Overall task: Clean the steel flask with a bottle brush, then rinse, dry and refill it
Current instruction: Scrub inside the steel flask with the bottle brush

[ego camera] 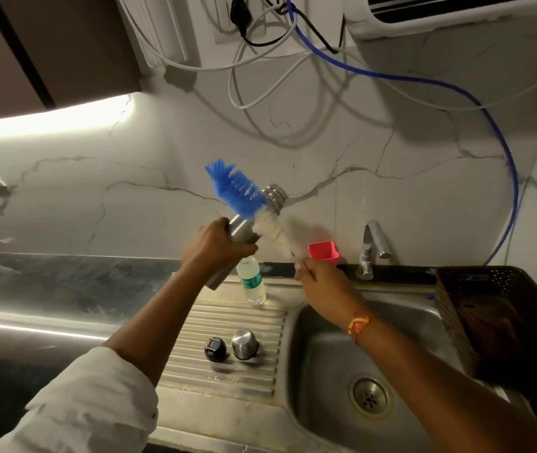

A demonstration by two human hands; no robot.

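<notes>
Steel flask [244,232] held up over drainboard [227,325], tilted, open threaded mouth pointing up-right toward wall. Left hand [219,245] wrapped around flask body. Bottle brush [239,192], blue bristles above white, crosses in front of flask neck, outside mouth, blurred. Right hand [319,279] pinches brush handle low, fingers closed. Plastic water bottle [252,282] stands on drainboard just behind flask, little clear liquid inside. Black stopper [215,348] and steel cup lid [244,344] side by side on drainboard. Sink [322,371] basin bare around drain. Red cup [323,253] beside tap [371,246]. Dark basket [489,308] at sink's right; contents unclear.
</notes>
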